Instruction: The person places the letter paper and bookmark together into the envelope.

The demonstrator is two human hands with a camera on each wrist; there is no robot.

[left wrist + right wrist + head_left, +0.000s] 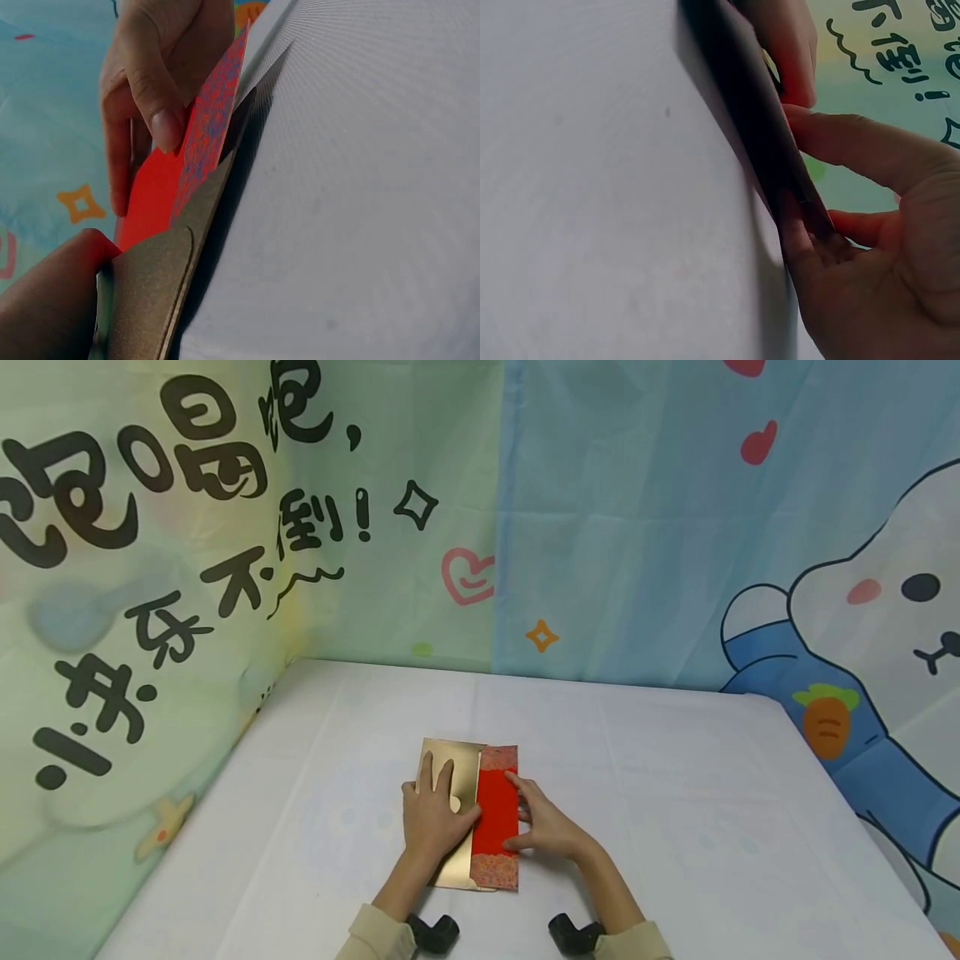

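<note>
A folded card lies on the white table with its gold panel (467, 768) at the left. Its red flap (495, 810) has patterned bands at both ends. My left hand (435, 827) lies over the gold panel, fingers spread, thumb at the flap's left edge. My right hand (553, 828) pinches the flap's outer edge, thumb on the red face and fingers reaching underneath. In the left wrist view the flap (154, 191) stands tilted up off the tabletop. The right wrist view shows its shadowed underside (754, 105) with fingers (799, 232) against it.
A white cloth (675, 810) covers the table. Printed curtains (615, 527) hang behind and along the left side, with lettering and a cartoon animal. Black wrist-worn pieces (435, 935) sit by both cuffs, close to the card's near edge.
</note>
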